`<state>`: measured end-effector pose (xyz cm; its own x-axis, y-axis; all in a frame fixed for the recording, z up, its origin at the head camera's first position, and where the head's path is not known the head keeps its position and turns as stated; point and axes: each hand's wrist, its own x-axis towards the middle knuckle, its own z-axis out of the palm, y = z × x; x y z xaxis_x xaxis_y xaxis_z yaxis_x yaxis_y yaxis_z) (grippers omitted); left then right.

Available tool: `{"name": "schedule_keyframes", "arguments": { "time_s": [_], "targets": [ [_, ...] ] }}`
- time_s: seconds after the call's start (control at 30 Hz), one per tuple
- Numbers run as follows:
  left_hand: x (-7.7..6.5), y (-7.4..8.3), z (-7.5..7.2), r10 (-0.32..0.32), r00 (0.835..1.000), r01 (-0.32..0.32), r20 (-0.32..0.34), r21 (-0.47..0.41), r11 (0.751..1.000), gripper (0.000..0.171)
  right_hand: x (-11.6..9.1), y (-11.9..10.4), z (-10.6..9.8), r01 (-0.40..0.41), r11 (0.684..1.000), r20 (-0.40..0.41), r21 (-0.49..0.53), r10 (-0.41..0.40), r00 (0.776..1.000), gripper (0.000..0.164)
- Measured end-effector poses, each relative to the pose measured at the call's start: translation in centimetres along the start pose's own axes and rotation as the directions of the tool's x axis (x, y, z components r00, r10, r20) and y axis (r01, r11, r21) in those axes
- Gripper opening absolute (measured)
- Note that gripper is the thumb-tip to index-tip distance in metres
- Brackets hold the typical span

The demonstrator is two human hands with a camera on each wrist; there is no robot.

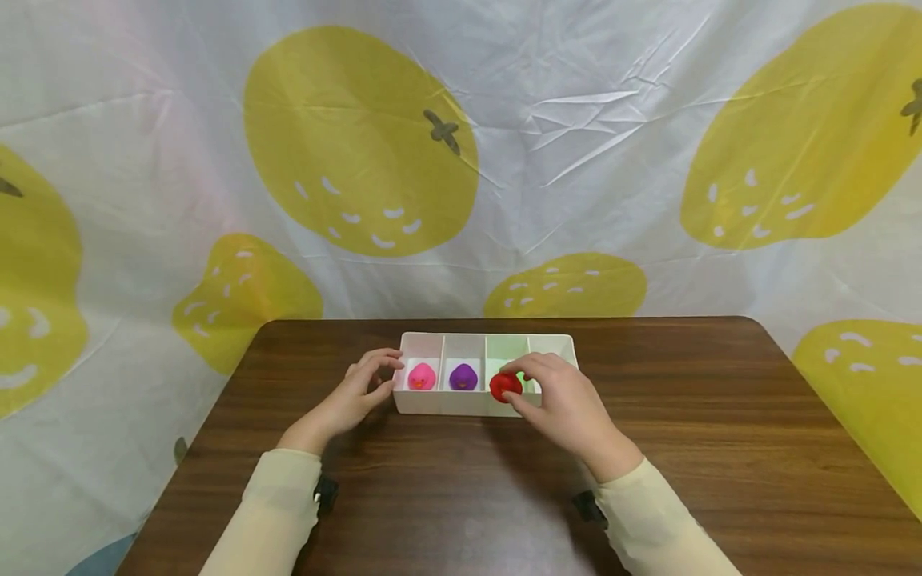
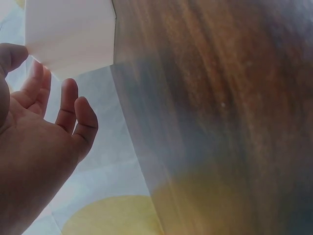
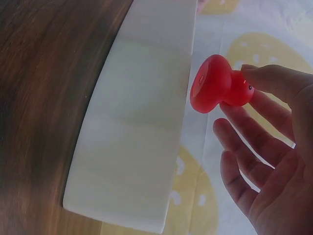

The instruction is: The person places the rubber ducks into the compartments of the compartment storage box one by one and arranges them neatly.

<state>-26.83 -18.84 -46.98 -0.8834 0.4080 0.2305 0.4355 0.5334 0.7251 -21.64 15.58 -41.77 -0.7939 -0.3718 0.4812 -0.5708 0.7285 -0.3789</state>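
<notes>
A long white box (image 1: 432, 402) with several compartments sits toward the far side of the table. My right hand (image 1: 569, 400) pinches a red rubber duck (image 1: 505, 387) by its head between thumb and fingers, over the green-tinted third compartment from the left. In the right wrist view the red duck (image 3: 215, 83) is tilted, its flat base toward the box. A pink rubber duck (image 1: 421, 377) lies in the leftmost compartment, a purple rubber duck (image 1: 463, 378) in the one beside it. At the box's left end, relaxed fingers of my left hand (image 1: 354, 396) touch its edge. My right hand partly hides the rightmost compartment.
The brown wooden table (image 1: 446, 488) has rounded far corners. Behind it hangs a white curtain (image 1: 519, 192) with large yellow fruit prints, close to the table's far edge.
</notes>
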Motion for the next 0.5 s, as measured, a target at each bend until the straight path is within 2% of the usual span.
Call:
{"name": "schedule_keyframes", "arguments": {
  "time_s": [0.3, 0.5],
  "targets": [
    [0.0, 0.1, 0.0, -0.003, 1.0, 0.003, 0.0, 0.004, 1.0, 0.028, -0.2, 0.8, -0.6, -0.018, 1.0, -0.004, -0.012, 0.018, 1.0, 0.024],
    [-0.2, 0.0, 0.0, 0.027, 0.999, -0.027, -0.018, 0.003, 1.0, 0.027, -0.3, 1.3, -1.1, -0.019, 0.999, -0.007, -0.036, 0.019, 1.0, 0.025]
  ]
}}
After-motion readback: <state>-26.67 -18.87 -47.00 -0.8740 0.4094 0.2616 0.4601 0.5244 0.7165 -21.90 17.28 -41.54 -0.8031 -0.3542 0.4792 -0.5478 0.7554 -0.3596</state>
